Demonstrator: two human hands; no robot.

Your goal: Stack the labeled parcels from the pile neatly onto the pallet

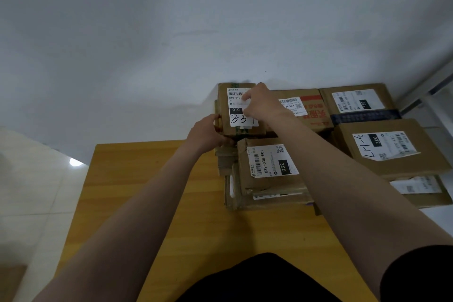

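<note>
A small brown parcel [235,105] with a white label marked 010 and a handwritten number sits at the far left of the stacked parcels. My left hand [208,131] grips its near left corner. My right hand [261,103] lies on its top right side, fingers curled over the label's edge. In front of it lies a parcel labelled 032 [269,167] on top of flatter parcels. The yellow wooden pallet [152,191] carries the stack.
More labelled cardboard parcels fill the right: one with red print [308,110], one marked 150 [355,100], a larger one marked 032 [389,149]. A grey wall [171,44] rises right behind. Pale floor tiles [31,191] lie to the left.
</note>
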